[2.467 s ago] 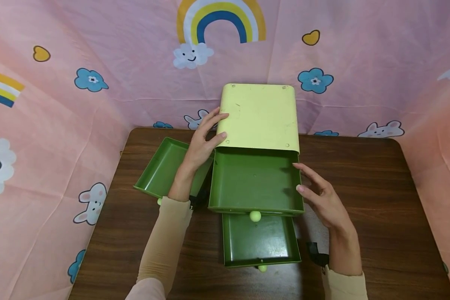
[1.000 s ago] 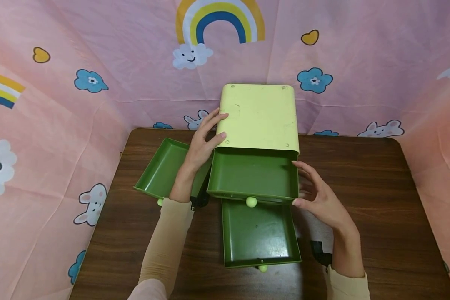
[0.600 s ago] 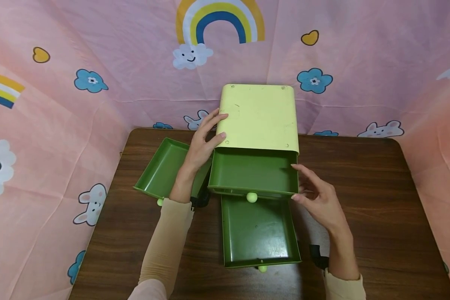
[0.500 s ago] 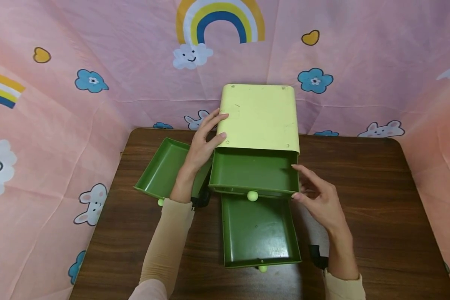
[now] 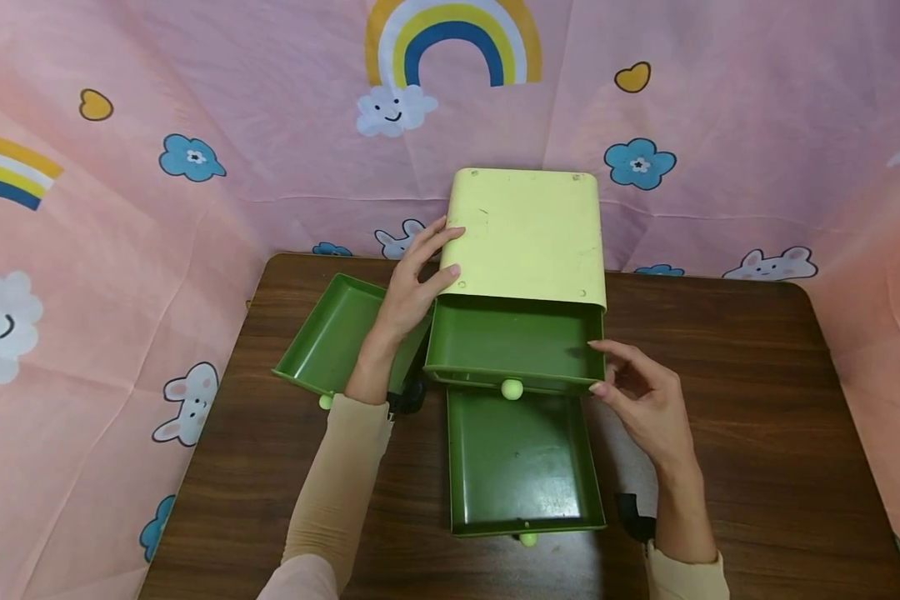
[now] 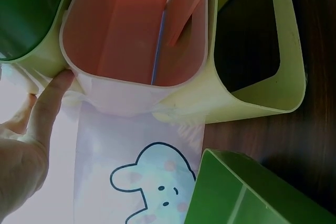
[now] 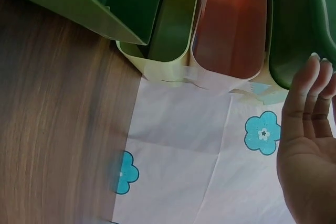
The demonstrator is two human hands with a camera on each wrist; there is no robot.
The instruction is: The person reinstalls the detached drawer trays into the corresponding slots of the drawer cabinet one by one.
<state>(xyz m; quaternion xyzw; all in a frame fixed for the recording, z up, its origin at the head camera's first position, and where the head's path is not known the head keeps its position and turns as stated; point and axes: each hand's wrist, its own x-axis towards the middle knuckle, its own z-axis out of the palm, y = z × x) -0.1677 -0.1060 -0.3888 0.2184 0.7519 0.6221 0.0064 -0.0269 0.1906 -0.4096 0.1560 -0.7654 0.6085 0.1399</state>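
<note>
Where worktop [image 5: 258, 450] shows left of centre, side drawer [image 5: 333, 333] lies aslant. Left hand [image 5: 412, 296], fingers spread, touches left edge of yellow cabinet [image 5: 525, 233], upper centre: useful brace against skewing. Upper drawer [image 5: 513, 337] sits partly inside cabinet, centre; front drawer [image 5: 525, 458], lower centre. Right hand [image 5: 648, 400], right of centre, thumb and forefinger parted, touches upper drawer's right side without wrapping round; hidden fingers' contact hard to judge. Best guide upper drawer level, pressure even, front square.
</note>
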